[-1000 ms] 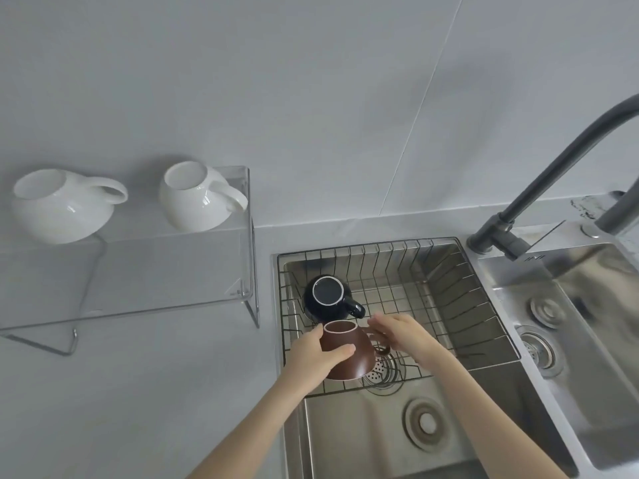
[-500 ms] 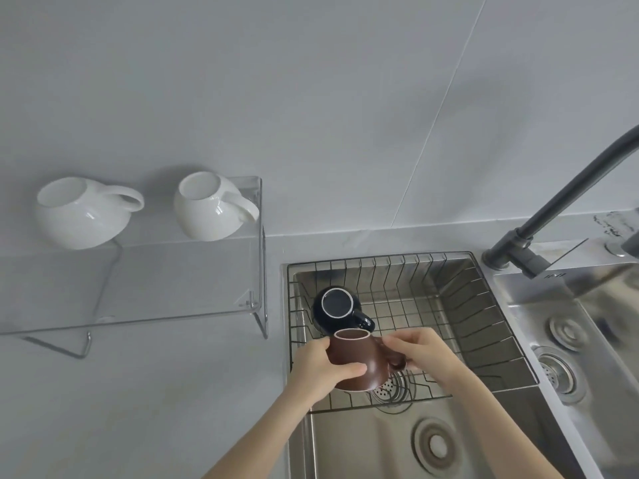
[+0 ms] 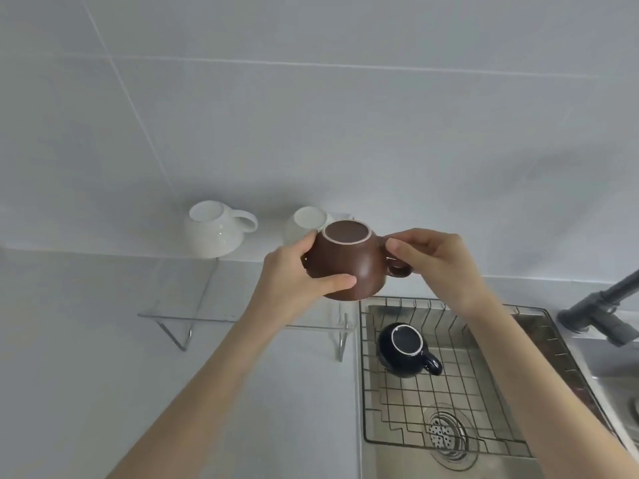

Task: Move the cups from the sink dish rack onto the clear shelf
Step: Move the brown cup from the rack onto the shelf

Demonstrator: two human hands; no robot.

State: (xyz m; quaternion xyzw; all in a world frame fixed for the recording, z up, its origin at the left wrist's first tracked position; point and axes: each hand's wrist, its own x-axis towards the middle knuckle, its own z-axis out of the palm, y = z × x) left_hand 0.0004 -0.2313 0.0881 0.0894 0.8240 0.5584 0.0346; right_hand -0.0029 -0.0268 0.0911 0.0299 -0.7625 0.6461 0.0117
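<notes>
Both hands hold the brown cup [image 3: 349,267] upside down in the air, with its foot ring turned up toward the camera. On the cup's left side, the left hand [image 3: 297,271] is wrapped around the round body; its thumb lies across the front of the body and the other fingers go behind, so this hand is closed firmly on the cup. On the opposite side, the right hand [image 3: 432,261] pinches the handle, which points to the right; its fingertips [image 3: 397,248] are pressed together on the top of the loop, and the lower part of the loop shows below them.

Behind the held cup, partly hidden by it, a white cup [image 3: 304,224] stands upside down on the clear shelf [image 3: 214,318]. A second white cup [image 3: 216,229] stands upside down on the same shelf further to the left of the grip, with its handle pointing right. The brown cup is above the right end of the shelf and does not touch it.

Below and to the right of the grip, the wire dish rack [image 3: 446,402] sits in the sink [image 3: 387,461]. One dark blue cup [image 3: 406,350] rests upside down inside the rack, near its back left corner, handle to the right. A dark faucet [image 3: 601,312] stands at the far right, well apart from both hands.
</notes>
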